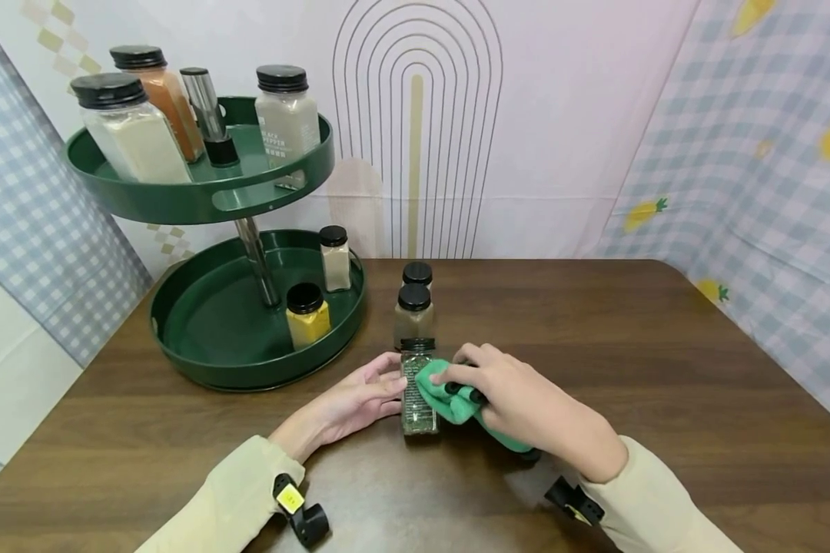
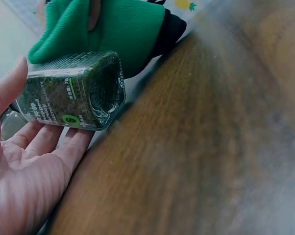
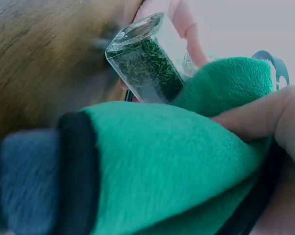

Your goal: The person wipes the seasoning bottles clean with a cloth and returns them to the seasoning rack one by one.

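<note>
A square clear herb jar (image 1: 418,395) with a black lid and green flakes inside is tilted over the table, its base facing the left wrist camera. My left hand (image 1: 360,399) holds this jar from the left, thumb on one side and fingers along another. White lettering marks the jar's side in the left wrist view. In my right hand (image 1: 508,388) a green cloth (image 1: 456,403) with black edging is bunched and gripped. The cloth (image 3: 152,156) lies against the jar's right side, and my right fingers (image 3: 265,115) press into its folds.
Two black-lidded jars (image 1: 413,315) stand just behind the herb jar. To the left rises a green two-tier rack (image 1: 207,376). Its lower tier holds a yellow spice jar (image 1: 307,319) and a pale one (image 1: 335,261); larger jars (image 1: 134,142) and a silver-and-black cylinder (image 1: 207,111) fill its upper tier.
</note>
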`<state>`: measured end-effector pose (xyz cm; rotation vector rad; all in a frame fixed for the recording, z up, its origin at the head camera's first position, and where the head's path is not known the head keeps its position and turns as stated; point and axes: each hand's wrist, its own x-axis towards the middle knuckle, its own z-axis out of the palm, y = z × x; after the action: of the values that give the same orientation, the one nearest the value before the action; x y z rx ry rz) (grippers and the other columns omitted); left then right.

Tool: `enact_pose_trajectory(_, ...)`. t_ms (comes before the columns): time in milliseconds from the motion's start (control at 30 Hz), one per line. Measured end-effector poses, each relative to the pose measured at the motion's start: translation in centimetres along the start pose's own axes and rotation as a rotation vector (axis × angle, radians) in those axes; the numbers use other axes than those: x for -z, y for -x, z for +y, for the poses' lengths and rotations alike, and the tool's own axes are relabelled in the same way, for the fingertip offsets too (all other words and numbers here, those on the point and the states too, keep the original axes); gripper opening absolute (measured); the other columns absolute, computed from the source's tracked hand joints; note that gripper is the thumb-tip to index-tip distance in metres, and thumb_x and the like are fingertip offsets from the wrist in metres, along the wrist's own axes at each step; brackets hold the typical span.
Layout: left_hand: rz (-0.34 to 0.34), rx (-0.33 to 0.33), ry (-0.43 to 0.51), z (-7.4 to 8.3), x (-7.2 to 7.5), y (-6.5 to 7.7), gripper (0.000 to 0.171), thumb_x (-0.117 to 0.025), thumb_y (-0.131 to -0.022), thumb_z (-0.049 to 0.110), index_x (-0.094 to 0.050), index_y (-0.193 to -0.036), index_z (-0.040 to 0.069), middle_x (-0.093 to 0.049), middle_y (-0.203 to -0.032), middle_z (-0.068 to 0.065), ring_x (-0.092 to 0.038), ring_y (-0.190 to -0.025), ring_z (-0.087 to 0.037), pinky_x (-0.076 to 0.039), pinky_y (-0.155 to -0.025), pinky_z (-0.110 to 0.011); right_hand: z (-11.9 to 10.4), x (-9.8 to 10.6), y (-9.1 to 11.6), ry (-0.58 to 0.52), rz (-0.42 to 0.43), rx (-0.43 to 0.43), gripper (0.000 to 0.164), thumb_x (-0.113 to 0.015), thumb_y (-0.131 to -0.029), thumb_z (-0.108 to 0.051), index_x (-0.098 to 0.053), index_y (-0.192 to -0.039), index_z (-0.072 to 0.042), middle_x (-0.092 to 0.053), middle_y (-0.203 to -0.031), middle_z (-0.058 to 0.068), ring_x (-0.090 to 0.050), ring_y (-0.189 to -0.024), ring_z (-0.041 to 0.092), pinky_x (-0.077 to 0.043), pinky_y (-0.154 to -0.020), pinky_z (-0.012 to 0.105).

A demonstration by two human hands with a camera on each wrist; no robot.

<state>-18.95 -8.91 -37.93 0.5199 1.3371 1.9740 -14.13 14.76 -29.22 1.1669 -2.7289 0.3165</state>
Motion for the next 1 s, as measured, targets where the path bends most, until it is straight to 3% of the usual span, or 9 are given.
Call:
enact_pose_trajectory(333,0.088,0.062,-0.041,0.4,-0.4,0.0,0.063,-0.058,-0.09,0.01,-0.019,-0.14,0.006,-0.029,-0.145,-0.018,-0.048,-0.117,-0.018,-0.035,-0.105,-0.039,-0.6,0.4,0.2,-0.072,-0.214,-0.002,0.062,-0.048,-0.067,0.018,-0.067,-0.107,-0.026,-0.057,-0.098,-0.007,-0.052,-0.091,0.014,-0.047,-0.075,0.03)
enact_pose_trajectory(533,0.056,0.045,-0.024,0.3,-0.3,0.0,0.067,-0.056,-0.091,0.006,-0.015,-0.143,0.005,-0.028,-0.146,-0.019,-0.048,-0.119,-0.018,-0.034,-0.106,-0.038,-0.8,1.1,0.5,-0.113,-0.35,0.003,0.063,-0.048,-0.071,0.016,-0.067,-0.109,-0.031,-0.054,-0.093,-0.011,-0.047,-0.084,0.009,-0.04,-0.069,0.022)
enact_pose_trajectory(600,0.038,0.035,0.001,0.2,-0.1,0.1,0.068,-0.054,-0.091,0.004,-0.012,-0.145,0.005,-0.028,-0.146,-0.019,-0.047,-0.12,-0.017,-0.034,-0.106,-0.035,-0.7,1.5,0.6,-0.129,-0.359,-0.003,0.063,-0.046,-0.072,0.016,-0.067,-0.109,-0.032,-0.054,-0.094,-0.012,-0.047,-0.084,0.008,-0.039,-0.069,0.022)
enact_pose_trajectory(700,0.008,0.017,0.037,0.1,0.1,0.2,0.07,-0.052,-0.092,0.003,-0.007,-0.147,0.003,-0.023,-0.147,-0.018,-0.043,-0.124,-0.017,-0.032,-0.108,-0.035,-0.3,2.1,0.8,-0.107,-0.248,-0.012,0.063,-0.046,-0.072,0.015,-0.067,-0.11,-0.031,-0.055,-0.097,-0.013,-0.049,-0.085,0.006,-0.041,-0.069,0.022)
enact_pose_trajectory(833,-0.04,0.002,0.052,0.0,0.2,0.1,0.069,-0.049,-0.095,0.006,-0.005,-0.147,-0.001,-0.016,-0.151,-0.02,-0.036,-0.13,-0.019,-0.024,-0.112,-0.041,0.3,2.4,0.9,-0.042,0.019,-0.046,0.066,-0.047,-0.07,0.015,-0.064,-0.116,-0.029,-0.057,-0.105,-0.008,-0.054,-0.09,0.008,-0.046,-0.073,0.027)
enact_pose_trajectory(1000,-0.039,-0.028,0.036,-0.2,0.2,-0.1,0.062,-0.051,-0.094,0.006,-0.015,-0.144,0.004,-0.029,-0.143,-0.014,-0.043,-0.123,-0.018,-0.034,-0.106,-0.036,0.4,2.2,0.6,-0.034,0.229,-0.072,0.07,-0.049,-0.068,0.018,-0.06,-0.122,-0.025,-0.056,-0.114,-0.002,-0.055,-0.102,0.016,-0.049,-0.079,0.033)
